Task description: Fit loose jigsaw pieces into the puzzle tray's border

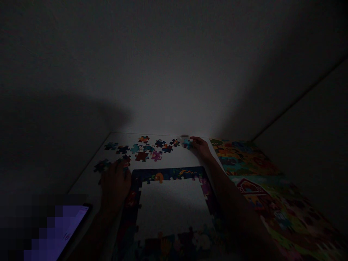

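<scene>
We see, nearest, a partly built, dark multicoloured jigsaw border (168, 174) on a white table (187, 157). Our left hand (115, 185) curls over loose cardboard pieces (125, 158), its grip unclear; our right hand (199, 146) pinches a small blue cardboard piece (186, 144) farther off.

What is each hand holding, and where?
The right hand grips a teal jigsaw piece by its right edge; the left hand, at a dark piece, is too dim to tell.
</scene>
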The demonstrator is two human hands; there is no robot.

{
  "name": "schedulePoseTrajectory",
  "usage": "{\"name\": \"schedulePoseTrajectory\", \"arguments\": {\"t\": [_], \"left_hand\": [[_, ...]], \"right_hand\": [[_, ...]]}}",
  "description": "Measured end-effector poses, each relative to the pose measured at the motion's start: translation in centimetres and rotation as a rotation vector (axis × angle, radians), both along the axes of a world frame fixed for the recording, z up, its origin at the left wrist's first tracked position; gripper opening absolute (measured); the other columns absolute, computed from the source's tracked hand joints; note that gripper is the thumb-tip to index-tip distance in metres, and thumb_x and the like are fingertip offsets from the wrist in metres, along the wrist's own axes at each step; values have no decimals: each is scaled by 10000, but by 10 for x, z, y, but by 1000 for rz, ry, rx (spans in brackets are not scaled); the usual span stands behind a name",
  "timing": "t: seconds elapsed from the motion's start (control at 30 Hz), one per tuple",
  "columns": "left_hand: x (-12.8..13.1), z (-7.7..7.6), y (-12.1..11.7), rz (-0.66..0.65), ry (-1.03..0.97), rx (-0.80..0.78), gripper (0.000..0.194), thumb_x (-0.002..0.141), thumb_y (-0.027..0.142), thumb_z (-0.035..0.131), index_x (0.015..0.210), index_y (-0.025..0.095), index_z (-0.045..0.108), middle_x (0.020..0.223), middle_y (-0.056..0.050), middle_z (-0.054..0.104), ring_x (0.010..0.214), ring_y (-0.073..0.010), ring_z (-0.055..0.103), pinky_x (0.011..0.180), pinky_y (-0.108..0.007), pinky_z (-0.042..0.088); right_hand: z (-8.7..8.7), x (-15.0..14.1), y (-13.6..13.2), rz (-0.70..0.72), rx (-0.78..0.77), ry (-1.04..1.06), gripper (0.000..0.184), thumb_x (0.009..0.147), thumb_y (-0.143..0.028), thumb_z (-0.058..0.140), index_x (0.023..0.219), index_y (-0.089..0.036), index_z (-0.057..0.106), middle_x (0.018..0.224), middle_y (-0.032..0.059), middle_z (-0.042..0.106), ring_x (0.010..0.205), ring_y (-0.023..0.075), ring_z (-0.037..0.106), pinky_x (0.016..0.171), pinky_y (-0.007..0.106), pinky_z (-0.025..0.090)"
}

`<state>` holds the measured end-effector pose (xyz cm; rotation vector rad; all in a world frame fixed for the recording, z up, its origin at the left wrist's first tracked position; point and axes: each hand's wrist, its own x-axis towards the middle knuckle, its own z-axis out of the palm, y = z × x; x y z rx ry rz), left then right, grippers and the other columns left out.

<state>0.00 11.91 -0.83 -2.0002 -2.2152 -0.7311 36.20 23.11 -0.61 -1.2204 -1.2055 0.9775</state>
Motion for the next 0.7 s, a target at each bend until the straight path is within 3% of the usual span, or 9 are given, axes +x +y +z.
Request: {"name": "schedulePoseTrajectory", "arguments": {"t": [0.23, 0.47, 0.7], "left_hand": [[1, 3, -4, 15, -10, 37, 333, 872, 211, 543, 1189, 160, 633, 1138, -134, 648, 1093, -300, 587, 985, -443, 460], [8, 2, -12, 69, -114, 113, 325, 882, 220, 588, 1205, 209, 627, 1139, -112, 602, 1120, -294, 542, 990, -471, 452], [11, 5, -18, -127, -287, 141, 361, 901, 273, 611, 1258, 232, 579, 1204, -104, 556, 1167, -281, 514, 1014, -471, 456]], "right_hand": [[-8, -2, 0, -31, 5, -123, 438, 624, -441, 757, 977, -197, 669, 861, 94, 735, 792, 254, 670, 783, 439, 520], [-19, 1, 1, -114, 47, -523, 550, 725, -553, 618, 1105, -161, 683, 892, 119, 708, 795, 255, 636, 732, 403, 508], [-15, 1, 0, -133, 21, -758, 523, 755, -480, 548, 1110, -125, 696, 1120, 193, 635, 941, 302, 634, 849, 468, 512]]}}
